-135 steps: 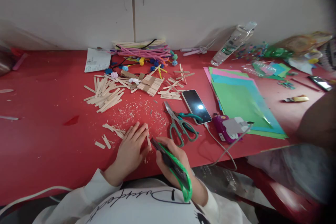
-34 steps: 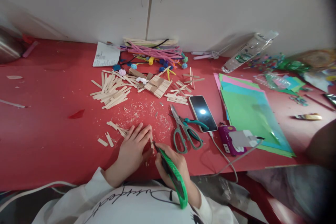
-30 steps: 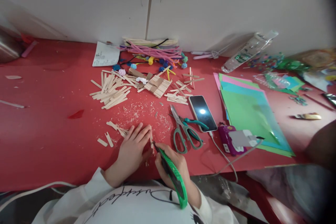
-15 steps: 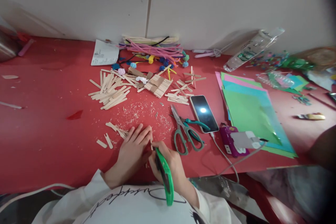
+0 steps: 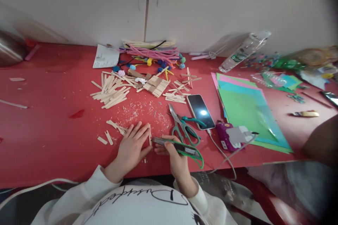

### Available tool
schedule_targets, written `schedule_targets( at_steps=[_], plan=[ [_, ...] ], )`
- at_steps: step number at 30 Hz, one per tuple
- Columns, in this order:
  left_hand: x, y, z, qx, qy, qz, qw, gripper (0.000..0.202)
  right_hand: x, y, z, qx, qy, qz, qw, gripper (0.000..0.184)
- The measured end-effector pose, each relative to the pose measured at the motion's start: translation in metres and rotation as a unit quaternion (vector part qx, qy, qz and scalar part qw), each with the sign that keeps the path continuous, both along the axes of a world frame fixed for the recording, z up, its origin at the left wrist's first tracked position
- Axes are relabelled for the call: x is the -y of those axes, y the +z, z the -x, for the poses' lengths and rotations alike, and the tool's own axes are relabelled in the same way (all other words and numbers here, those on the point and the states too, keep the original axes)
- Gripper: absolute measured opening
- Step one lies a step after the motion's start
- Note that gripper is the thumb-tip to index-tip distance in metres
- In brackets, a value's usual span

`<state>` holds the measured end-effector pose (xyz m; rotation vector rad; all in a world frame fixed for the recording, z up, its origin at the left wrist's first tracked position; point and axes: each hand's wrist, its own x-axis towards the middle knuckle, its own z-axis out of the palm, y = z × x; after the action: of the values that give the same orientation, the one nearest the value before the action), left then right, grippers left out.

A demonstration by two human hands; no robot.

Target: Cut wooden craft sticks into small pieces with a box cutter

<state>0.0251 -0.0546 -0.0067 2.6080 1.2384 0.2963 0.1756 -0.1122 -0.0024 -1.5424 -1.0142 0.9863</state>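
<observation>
My left hand (image 5: 133,146) lies flat on the red table, fingers stretched out. Along its index finger and thumb runs a wooden craft stick (image 5: 150,137), partly covered by the fingertips. Held in my right hand (image 5: 175,156) is a green box cutter (image 5: 188,150), tilted sideways, its blade end pointing left close to the stick. Whether the blade touches the stick I cannot tell. Cut stick pieces (image 5: 105,138) lie left of my left hand, and wood shavings (image 5: 137,110) are scattered beyond it.
Scissors (image 5: 181,123) and a phone (image 5: 200,111) lie right of my hands, by a purple box (image 5: 224,137) and coloured paper sheets (image 5: 240,109). Behind are a craft stick pile (image 5: 113,93), pipe cleaners (image 5: 150,52) and a bottle (image 5: 239,54). Another person's arm (image 5: 322,139) is at right.
The box cutter has swung from pointing away from me to lying sideways, its handle now to the right. My right hand has turned with it; my left hand stays flat.
</observation>
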Motion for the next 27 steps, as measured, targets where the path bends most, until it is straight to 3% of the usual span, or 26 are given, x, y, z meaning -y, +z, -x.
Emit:
schedule_targets(
  at_steps=[9,17,22,27],
  plan=[
    [0.001,0.000,0.000,-0.004,0.008,-0.008,1.000,0.044,0.012,0.016,0.002,0.152,0.080,-0.051,0.984,0.017],
    [0.000,-0.004,0.000,-0.005,0.005,-0.013,1.000,0.045,0.007,0.013,0.010,0.246,0.094,-0.087,0.961,0.017],
    [-0.002,-0.008,0.001,-0.010,-0.002,-0.010,1.000,0.044,0.003,0.015,0.015,0.255,0.110,-0.083,0.957,0.017],
    [-0.002,-0.007,0.001,-0.021,-0.008,-0.015,1.000,0.042,0.001,0.014,0.018,0.193,0.082,-0.053,0.976,0.015]
  ],
)
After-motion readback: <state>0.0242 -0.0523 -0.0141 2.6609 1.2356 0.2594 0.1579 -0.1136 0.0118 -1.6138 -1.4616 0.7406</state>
